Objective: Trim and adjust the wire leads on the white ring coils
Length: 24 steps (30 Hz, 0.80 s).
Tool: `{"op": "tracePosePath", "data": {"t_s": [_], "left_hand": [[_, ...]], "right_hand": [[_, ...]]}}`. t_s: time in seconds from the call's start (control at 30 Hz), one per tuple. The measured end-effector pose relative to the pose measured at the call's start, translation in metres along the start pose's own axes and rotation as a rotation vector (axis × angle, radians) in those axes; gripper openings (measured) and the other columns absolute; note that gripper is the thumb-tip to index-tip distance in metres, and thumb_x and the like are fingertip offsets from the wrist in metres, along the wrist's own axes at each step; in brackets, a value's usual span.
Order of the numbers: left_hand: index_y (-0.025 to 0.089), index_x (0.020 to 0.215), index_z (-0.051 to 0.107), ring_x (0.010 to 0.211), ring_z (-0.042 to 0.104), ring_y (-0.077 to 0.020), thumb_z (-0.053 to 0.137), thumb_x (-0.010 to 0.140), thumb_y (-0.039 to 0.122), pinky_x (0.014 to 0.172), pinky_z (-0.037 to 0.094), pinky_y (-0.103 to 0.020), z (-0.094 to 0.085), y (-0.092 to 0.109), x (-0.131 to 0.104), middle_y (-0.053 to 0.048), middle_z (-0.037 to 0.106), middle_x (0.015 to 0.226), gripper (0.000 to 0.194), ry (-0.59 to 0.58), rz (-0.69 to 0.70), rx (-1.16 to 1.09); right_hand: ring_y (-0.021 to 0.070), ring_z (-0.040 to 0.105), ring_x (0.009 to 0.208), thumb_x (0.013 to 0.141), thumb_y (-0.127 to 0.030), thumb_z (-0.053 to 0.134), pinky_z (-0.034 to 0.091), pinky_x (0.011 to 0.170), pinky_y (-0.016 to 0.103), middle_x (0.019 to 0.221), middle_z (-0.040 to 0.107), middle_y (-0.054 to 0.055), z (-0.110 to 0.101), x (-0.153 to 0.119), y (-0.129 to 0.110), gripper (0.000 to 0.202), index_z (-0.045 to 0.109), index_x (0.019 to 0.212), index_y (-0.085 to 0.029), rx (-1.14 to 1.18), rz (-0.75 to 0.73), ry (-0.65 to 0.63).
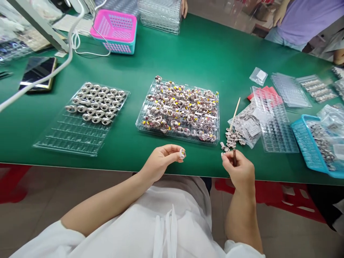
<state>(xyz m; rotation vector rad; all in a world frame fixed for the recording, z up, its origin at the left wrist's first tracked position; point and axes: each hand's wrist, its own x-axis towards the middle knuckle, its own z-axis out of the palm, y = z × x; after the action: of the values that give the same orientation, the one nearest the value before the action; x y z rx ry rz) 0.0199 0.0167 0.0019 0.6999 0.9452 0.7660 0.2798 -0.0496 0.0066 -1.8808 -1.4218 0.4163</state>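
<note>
My left hand (165, 159) pinches a small whitish rounded part (182, 154) with a bit of yellow on it, between thumb and forefinger. A short dark brown stick (234, 157) is held in my closed right hand (240, 170). The thumb and forefinger tips of that hand are at the near edge of a pile of small pale pieces (233, 139); one pale piece shows at the fingertips. Ahead of both hands is a clear tray (177, 134) crowded with similar whitish parts, wires and yellow tabs. To the left, another clear tray (72, 134) carries rows of pale, shiny-faced shells (96, 102).
A thin wooden stick (236, 109) rests by the pile, beside a plastic bag of parts (251, 127) and a clear tray (278, 132). Blue basket (306, 150) stands right, pink basket (114, 27) back left. A phone (37, 73) lies under a white cable (63, 66). People stand beyond the table.
</note>
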Motion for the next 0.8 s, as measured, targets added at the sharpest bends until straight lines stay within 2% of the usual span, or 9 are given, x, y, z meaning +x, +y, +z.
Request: {"op": "tracePosePath", "data": {"t_s": [0.07, 0.17, 0.23, 0.3, 0.37, 0.5, 0.67, 0.8], "left_hand": [[0.015, 0.081, 0.076, 0.077, 0.068, -0.0167, 0.084, 0.07, 0.028, 0.079, 0.054, -0.03, 0.005, -0.001, 0.0, -0.005, 0.074, 0.082, 0.019, -0.02, 0.018, -0.04], [0.015, 0.084, 0.074, 0.09, 0.072, -0.0217, 0.084, 0.072, 0.03, 0.09, 0.053, -0.035, 0.013, -0.001, -0.003, -0.008, 0.077, 0.091, 0.022, -0.09, 0.038, -0.117], [0.015, 0.084, 0.073, 0.091, 0.072, -0.0216, 0.084, 0.073, 0.029, 0.089, 0.053, -0.035, 0.018, -0.001, -0.006, -0.009, 0.078, 0.093, 0.021, -0.143, 0.052, -0.153], [0.015, 0.084, 0.074, 0.086, 0.071, -0.0193, 0.083, 0.074, 0.028, 0.084, 0.054, -0.032, 0.02, 0.0, -0.009, -0.008, 0.077, 0.089, 0.02, -0.167, 0.071, -0.161], [0.014, 0.084, 0.074, 0.082, 0.069, -0.0178, 0.083, 0.075, 0.029, 0.081, 0.054, -0.03, 0.019, 0.001, -0.011, -0.007, 0.076, 0.085, 0.019, -0.153, 0.09, -0.14], [0.014, 0.084, 0.074, 0.082, 0.068, -0.0182, 0.083, 0.075, 0.031, 0.081, 0.053, -0.03, 0.015, 0.001, -0.013, -0.007, 0.075, 0.087, 0.021, -0.078, 0.126, -0.085], [0.014, 0.083, 0.074, 0.08, 0.067, -0.0171, 0.085, 0.071, 0.03, 0.079, 0.052, -0.028, 0.012, 0.001, -0.011, -0.005, 0.073, 0.083, 0.023, -0.026, 0.122, -0.059], [0.015, 0.082, 0.074, 0.077, 0.066, -0.0154, 0.085, 0.071, 0.03, 0.079, 0.053, -0.028, 0.01, 0.001, -0.009, -0.004, 0.073, 0.081, 0.021, -0.039, 0.11, -0.08]], "right_hand": [[0.0121, 0.049, 0.056, 0.082, -0.027, 0.066, 0.039, 0.05, 0.026, 0.067, 0.057, 0.0, 0.008, -0.009, -0.013, 0.015, 0.063, 0.069, -0.02, 0.275, -0.002, -0.048], [0.0144, 0.054, 0.064, 0.082, -0.022, 0.066, 0.042, 0.053, 0.026, 0.071, 0.058, 0.002, 0.03, -0.021, -0.032, 0.011, 0.063, 0.071, -0.02, 0.619, -0.026, -0.163], [0.0146, 0.054, 0.066, 0.083, -0.021, 0.065, 0.043, 0.055, 0.027, 0.072, 0.057, 0.001, 0.047, -0.027, -0.041, 0.011, 0.063, 0.072, -0.02, 0.769, -0.037, -0.239], [0.0148, 0.055, 0.067, 0.083, -0.022, 0.064, 0.043, 0.056, 0.027, 0.074, 0.057, 0.002, 0.062, -0.03, -0.048, 0.01, 0.062, 0.073, -0.02, 0.846, -0.035, -0.235], [0.0148, 0.055, 0.067, 0.084, -0.022, 0.064, 0.043, 0.055, 0.026, 0.076, 0.057, 0.002, 0.073, -0.032, -0.054, 0.009, 0.062, 0.075, -0.02, 0.816, -0.022, -0.139], [0.0117, 0.052, 0.061, 0.085, -0.018, 0.063, 0.039, 0.047, 0.023, 0.08, 0.057, 0.002, 0.082, -0.033, -0.06, 0.006, 0.063, 0.081, -0.021, 0.568, -0.053, 0.048], [0.014, 0.058, 0.066, 0.087, -0.016, 0.061, 0.046, 0.05, 0.025, 0.087, 0.064, 0.003, 0.085, -0.031, -0.061, 0.01, 0.063, 0.092, -0.023, 0.315, -0.206, 0.118], [0.015, 0.062, 0.07, 0.087, -0.014, 0.059, 0.05, 0.055, 0.026, 0.089, 0.068, 0.003, 0.085, -0.028, -0.061, 0.015, 0.064, 0.097, -0.024, 0.257, -0.271, 0.083]]}}
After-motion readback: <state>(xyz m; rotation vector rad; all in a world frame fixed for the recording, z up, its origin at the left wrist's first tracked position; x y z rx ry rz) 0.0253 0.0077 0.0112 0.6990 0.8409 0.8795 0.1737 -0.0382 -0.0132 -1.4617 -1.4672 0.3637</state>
